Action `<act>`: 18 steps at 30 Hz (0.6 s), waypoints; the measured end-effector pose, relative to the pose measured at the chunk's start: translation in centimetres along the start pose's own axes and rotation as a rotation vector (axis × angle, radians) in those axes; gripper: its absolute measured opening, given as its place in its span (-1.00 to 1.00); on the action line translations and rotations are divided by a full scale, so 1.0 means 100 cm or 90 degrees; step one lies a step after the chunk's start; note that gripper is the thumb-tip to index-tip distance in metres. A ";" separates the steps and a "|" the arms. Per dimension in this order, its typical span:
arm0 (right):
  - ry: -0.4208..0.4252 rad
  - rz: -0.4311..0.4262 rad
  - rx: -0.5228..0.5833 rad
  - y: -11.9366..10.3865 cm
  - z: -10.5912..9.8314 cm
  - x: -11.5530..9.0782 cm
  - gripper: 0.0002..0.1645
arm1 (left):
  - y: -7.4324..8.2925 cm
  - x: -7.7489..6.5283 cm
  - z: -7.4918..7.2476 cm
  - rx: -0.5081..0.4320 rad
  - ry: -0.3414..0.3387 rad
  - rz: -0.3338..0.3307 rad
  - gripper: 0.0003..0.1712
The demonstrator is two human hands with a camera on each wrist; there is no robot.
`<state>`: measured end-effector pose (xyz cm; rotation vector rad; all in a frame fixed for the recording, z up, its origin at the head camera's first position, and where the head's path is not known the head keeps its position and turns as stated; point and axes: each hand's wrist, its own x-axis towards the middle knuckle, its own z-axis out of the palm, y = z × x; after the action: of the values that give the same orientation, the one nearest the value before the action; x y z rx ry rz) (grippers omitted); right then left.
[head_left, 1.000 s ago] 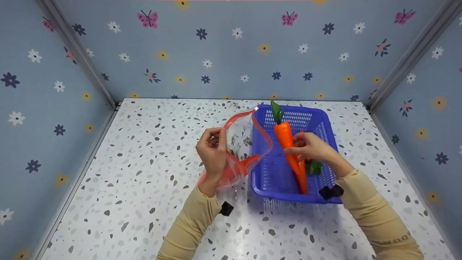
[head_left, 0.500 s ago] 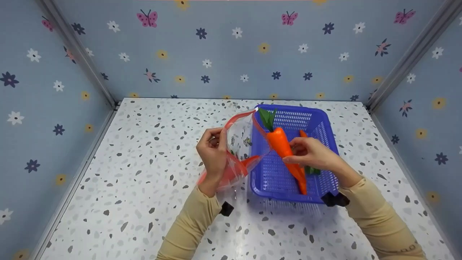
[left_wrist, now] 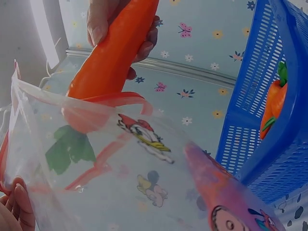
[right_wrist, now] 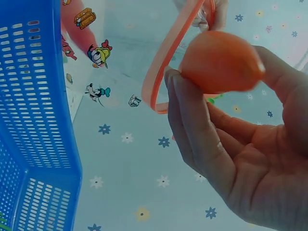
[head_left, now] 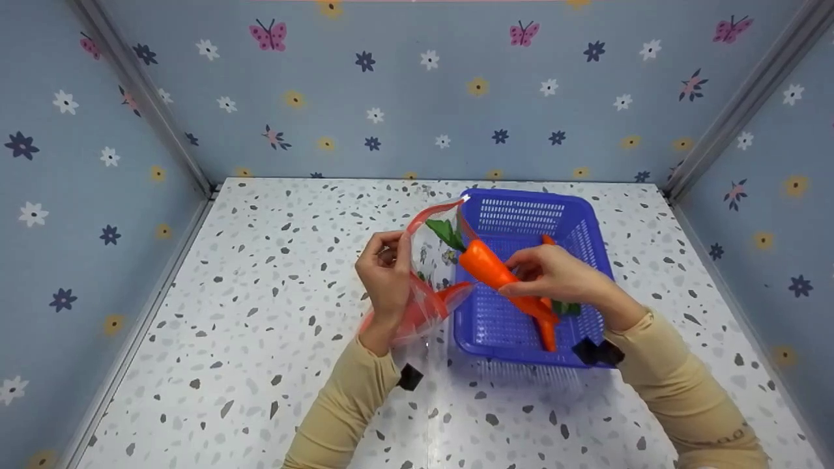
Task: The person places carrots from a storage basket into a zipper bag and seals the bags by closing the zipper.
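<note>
My left hand [head_left: 386,270] pinches the rim of a clear plastic bag [left_wrist: 110,192] with a red-orange edge and cartoon prints. The bag's mouth gapes toward the right. A reddish shape [left_wrist: 214,178] shows low on the bag. In my right hand [head_left: 554,277] is an orange carrot [head_left: 488,264], gripped around its middle between thumb and fingers. It slants with its thick end toward the bag; the left wrist view shows its green leaves [left_wrist: 70,149] through the clear plastic. The right wrist view looks onto the carrot's narrow end [right_wrist: 221,62].
A blue slotted basket [head_left: 469,332] stands right of the bag, beneath my right hand. Inside it lie more carrots [left_wrist: 274,106] with green tops. The speckled table [head_left: 273,312] is bounded by flowered panels [head_left: 417,98] at the back and both sides.
My right hand has swung the carrot's leafy end leftward and down, from over the basket to the bag's mouth. The left hand keeps its place at the bag's rim.
</note>
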<state>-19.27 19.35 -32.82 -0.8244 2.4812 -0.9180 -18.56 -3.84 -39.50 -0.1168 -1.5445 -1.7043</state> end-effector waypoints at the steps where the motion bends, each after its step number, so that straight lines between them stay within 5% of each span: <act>1: -0.002 0.001 -0.003 -0.001 -0.001 0.001 -0.54 | 0.000 0.000 0.000 -0.001 -0.001 0.001 -0.93; 18: 0.014 0.053 -0.063 -0.010 -0.005 0.023 -0.64 | 0.000 -0.001 0.001 -0.002 -0.010 0.005 -0.91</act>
<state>-20.90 17.56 -32.09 -0.7400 2.5767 -0.7851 -18.53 -3.74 -39.56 -0.1392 -1.5507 -1.7036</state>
